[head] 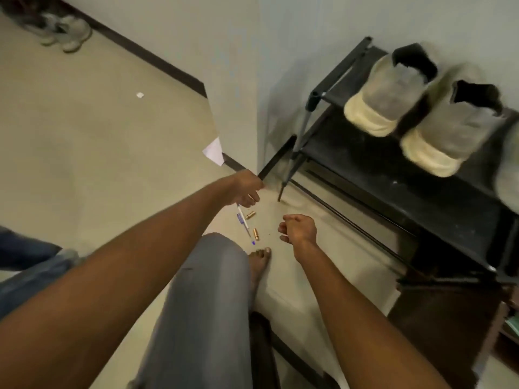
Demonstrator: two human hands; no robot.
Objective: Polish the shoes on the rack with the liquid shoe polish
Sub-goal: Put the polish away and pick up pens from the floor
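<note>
Two grey shoes with cream soles, the left shoe (390,91) and the right shoe (449,130), stand side by side on the top shelf of a black shoe rack (393,175) against the wall. No polish bottle is in sight. My left hand (247,189) reaches down to the floor by the wall corner, left of the rack, fingers curled. The top of a pen (243,223) sits right under it, and whether the fingers hold anything is unclear. My right hand (297,228) hovers near the rack's lower front rail, curled, with nothing visible in it.
Two small brass cylinders (250,215) (255,233) lie on the floor beside the pen. My bare foot (259,262) and grey trouser knee (207,290) are below them. A white paper (213,151) leans at the wall corner. Another pair of shoes (64,32) lies far left.
</note>
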